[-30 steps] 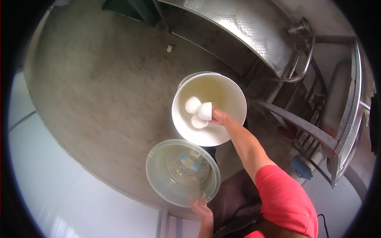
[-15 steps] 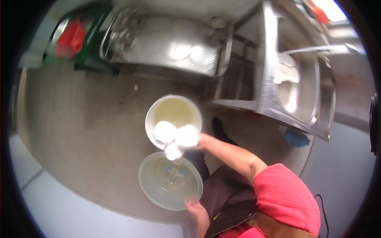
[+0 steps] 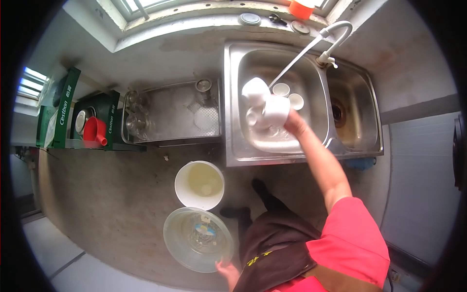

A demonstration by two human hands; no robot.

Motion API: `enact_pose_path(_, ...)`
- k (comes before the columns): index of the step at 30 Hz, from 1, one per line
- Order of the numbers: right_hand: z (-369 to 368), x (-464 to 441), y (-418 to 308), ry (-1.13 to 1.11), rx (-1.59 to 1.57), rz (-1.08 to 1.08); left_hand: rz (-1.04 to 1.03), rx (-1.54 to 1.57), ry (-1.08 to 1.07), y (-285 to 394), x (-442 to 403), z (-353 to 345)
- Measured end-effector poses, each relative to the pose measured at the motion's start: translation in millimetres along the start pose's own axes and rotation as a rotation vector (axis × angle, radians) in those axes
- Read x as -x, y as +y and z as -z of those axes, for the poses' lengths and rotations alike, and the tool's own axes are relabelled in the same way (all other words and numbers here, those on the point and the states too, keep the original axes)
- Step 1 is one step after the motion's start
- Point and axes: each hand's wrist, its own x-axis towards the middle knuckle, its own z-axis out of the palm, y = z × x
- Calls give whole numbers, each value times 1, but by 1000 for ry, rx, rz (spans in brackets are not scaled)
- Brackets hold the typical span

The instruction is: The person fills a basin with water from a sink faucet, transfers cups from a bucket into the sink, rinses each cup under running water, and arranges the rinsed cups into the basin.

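My right hand (image 3: 295, 122) is closed on several white cups (image 3: 277, 109) over the large sink basin (image 3: 311, 131). Two more white cups (image 3: 296, 101) stand in that basin, near the stream from the white faucet (image 3: 337, 43). At the lower middle, my left hand (image 3: 225, 268) grips the rim of a translucent tub (image 3: 175, 238), which has a blue and white thing at its bottom. A white bucket (image 3: 182, 194) with yellowish liquid stands just beyond the tub on the floor.
A metal cart (image 3: 170, 112) with glassware stands left of the sink. Green crates (image 3: 112, 119) and a red scoop (image 3: 95, 132) are farther left. A smaller basin (image 3: 357, 109) adjoins at the right. An orange container (image 3: 301, 9) sits on the window ledge.
My right hand has lifted the cups out of the white bucket and carried them to the sink. The view has swung toward the sink and window. My left hand stays on the tub.
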Motion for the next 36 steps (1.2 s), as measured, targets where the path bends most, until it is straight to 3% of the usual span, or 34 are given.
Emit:
enact_pose_path(2, 60, -36, -10, 144, 433, -75, -1, 36, -19, -10, 1, -3)
enact_pose_path(4, 110, -77, -2, 149, 743, 25, -3, 98, -10, -21, 7, -6)
enact_pose_path(5, 115, -87, -2, 150, 897, 77, -4, 129, -4, -26, 11, -8)
enact_pose_path(6, 112, -91, -4, 152, 1111, -5, -22, 148, -3, -34, 10, -8)
enact_pose_path(8, 121, -102, 31, 241, 1568, 184, -57, 182, -1, -45, 9, -6)
enact_pose_path(9, 114, -101, 41, 304, 1614, 216, -52, 184, 11, -47, 12, -9)
enact_pose_path(12, 98, -98, 49, 402, 1694, 198, -61, 207, 55, -49, 25, -20)
enact_pose_path(18, 121, -101, 37, 321, 1671, 177, -51, 234, 34, -56, 36, -22)
enact_pose_path(19, 109, -96, 28, 331, 1756, 70, -47, 236, 33, -57, 36, -22)
enact_pose_path(22, 88, -80, 24, 280, 1957, 35, -26, 218, 80, -61, 38, -20)
enact_pose_path(23, 69, -73, 24, 346, 1936, 222, -17, 208, 104, -62, 39, -19)
enact_pose_path(26, -13, -56, 26, 368, 1661, 431, 52, 176, 135, -64, 38, -7)
enact_pose_path(27, -50, -51, 26, 312, 1645, 586, 63, 162, 136, -67, 33, 2)
enact_pose_path(29, -125, -44, 36, 190, 1520, 651, 79, 142, 158, -77, 18, 25)
enact_pose_path(32, -199, -52, 112, 25, 1364, 719, 33, 71, 263, -70, 9, 18)
enact_pose_path(36, -204, -56, 247, -199, 1363, 482, 37, 95, 280, -72, 23, 7)
